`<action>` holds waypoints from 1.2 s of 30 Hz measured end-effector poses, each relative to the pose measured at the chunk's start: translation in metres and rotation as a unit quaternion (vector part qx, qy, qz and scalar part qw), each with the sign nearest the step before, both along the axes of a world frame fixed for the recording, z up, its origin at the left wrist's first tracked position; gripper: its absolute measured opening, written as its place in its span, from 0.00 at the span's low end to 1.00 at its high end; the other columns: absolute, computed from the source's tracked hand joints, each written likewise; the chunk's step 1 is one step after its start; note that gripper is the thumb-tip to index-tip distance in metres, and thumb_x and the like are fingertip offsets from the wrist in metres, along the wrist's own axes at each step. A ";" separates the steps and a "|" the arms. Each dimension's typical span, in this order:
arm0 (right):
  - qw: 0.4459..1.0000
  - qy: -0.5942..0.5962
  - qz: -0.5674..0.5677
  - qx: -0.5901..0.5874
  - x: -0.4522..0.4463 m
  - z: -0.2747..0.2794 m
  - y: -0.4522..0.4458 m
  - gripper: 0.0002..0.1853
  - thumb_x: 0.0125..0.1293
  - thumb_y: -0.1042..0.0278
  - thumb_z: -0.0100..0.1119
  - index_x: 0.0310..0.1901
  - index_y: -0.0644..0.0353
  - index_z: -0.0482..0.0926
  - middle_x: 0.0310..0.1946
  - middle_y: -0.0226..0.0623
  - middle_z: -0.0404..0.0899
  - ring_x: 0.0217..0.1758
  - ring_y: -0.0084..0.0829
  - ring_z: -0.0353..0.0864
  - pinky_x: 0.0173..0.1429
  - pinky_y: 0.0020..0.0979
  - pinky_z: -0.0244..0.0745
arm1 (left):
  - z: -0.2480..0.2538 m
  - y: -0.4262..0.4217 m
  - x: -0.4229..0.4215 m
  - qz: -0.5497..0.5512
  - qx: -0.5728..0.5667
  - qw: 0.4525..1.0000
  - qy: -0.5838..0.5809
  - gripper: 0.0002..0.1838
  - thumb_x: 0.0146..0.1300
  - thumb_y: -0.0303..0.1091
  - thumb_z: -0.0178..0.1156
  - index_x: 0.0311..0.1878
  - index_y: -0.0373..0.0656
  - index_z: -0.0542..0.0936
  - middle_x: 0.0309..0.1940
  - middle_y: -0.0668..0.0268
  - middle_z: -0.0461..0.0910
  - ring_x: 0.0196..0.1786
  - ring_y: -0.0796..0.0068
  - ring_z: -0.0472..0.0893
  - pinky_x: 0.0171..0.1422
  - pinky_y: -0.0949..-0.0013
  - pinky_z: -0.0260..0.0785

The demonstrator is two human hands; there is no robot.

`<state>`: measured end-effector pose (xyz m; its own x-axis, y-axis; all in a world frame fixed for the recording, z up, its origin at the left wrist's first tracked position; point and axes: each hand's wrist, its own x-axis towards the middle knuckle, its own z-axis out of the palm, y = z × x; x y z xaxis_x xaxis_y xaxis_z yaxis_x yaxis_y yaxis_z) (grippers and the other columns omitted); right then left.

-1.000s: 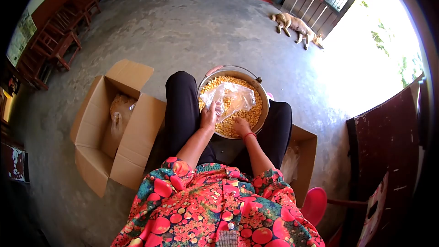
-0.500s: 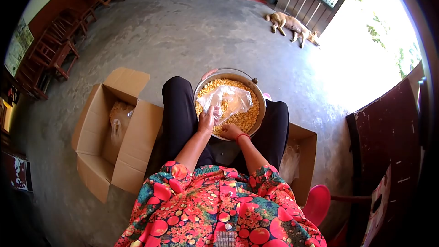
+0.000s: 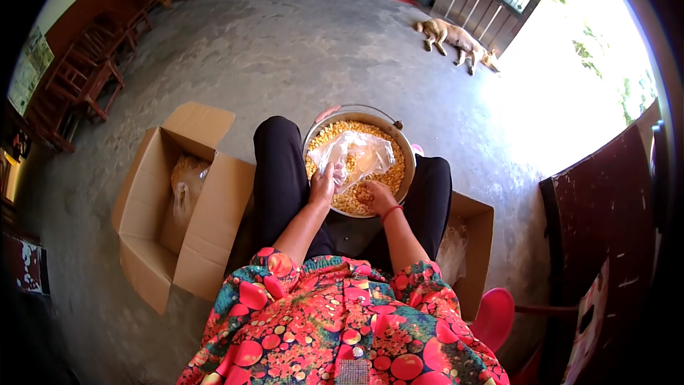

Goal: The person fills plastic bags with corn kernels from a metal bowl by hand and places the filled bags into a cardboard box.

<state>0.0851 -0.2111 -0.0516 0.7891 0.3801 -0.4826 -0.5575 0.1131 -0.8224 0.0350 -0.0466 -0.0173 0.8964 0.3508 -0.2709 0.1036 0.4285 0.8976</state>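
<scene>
A round metal pot with a wire handle [image 3: 411, 168] sits between my knees, full of yellow corn kernels [image 3: 347, 205]. My left hand [image 3: 323, 184] grips the near-left edge of a clear plastic bag [image 3: 372, 151], which lies over the corn with some kernels showing inside or through it. Close to the bag's lower right side, my right hand [image 3: 380, 197], with a red band at the wrist, is curled around corn kernels. Its fingertips are partly hidden among the grains.
An open cardboard box [image 3: 214, 224] on the left holds a filled plastic bag [image 3: 189, 189]. By my right leg stands another box [image 3: 479, 260] with plastic bags [image 3: 452, 253] inside. A pink stool [image 3: 494, 319] is behind it. A dog [image 3: 456, 39] lies near the door.
My right hand has moved up and slightly right over the corn, closer to the bag, and now has kernels in its fingers. My left hand and the bag stay nearly in place.
</scene>
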 end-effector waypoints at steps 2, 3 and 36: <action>0.997 -0.070 0.020 -0.009 0.001 -0.004 -0.001 0.14 0.46 0.69 0.62 0.36 0.64 0.73 0.32 0.35 0.74 0.36 0.29 0.74 0.41 0.27 0.72 | -0.001 0.000 0.002 0.007 -0.006 1.000 -0.010 0.19 0.60 0.48 0.44 0.37 0.40 0.75 0.20 0.70 0.72 0.16 0.86 0.66 0.18 0.82 0.59; 0.999 -0.050 0.004 -0.002 0.000 0.000 0.000 0.16 0.44 0.69 0.63 0.36 0.64 0.73 0.33 0.37 0.74 0.37 0.29 0.74 0.43 0.26 0.71 | -0.001 0.000 0.004 0.030 -0.001 0.999 -0.014 0.19 0.60 0.48 0.44 0.38 0.41 0.74 0.20 0.70 0.72 0.16 0.86 0.66 0.17 0.82 0.59; 0.807 -0.328 0.152 -0.468 0.011 -0.071 0.020 0.14 0.49 0.65 0.49 0.39 0.60 0.73 0.31 0.45 0.74 0.36 0.37 0.73 0.39 0.32 0.68 | 0.007 -0.003 0.000 0.052 -0.025 0.998 0.003 0.15 0.59 0.41 0.47 0.43 0.44 0.74 0.23 0.70 0.73 0.17 0.86 0.66 0.19 0.82 0.58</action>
<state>0.0958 -0.1907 -0.1228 0.9306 0.3145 -0.1873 0.1462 -0.7885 -0.5975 0.0353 -0.0491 -0.0102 0.8540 0.4276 -0.2962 0.0624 0.4811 0.8744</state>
